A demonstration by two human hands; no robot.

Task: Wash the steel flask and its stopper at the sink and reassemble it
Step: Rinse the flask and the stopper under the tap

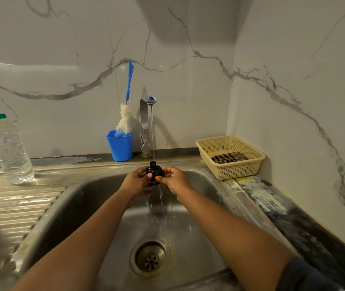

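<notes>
A black stopper is held over the steel sink, right under the thin stream from the tap. My left hand grips its left side with curled fingers and thumb. My right hand pinches its right side. Water runs off the stopper into the basin toward the drain. The steel flask is not in view.
A blue cup with a blue-handled bottle brush stands behind the sink, left of the tap. A clear plastic bottle stands on the ribbed drainboard. A beige basket holding a checked cloth sits at the right corner.
</notes>
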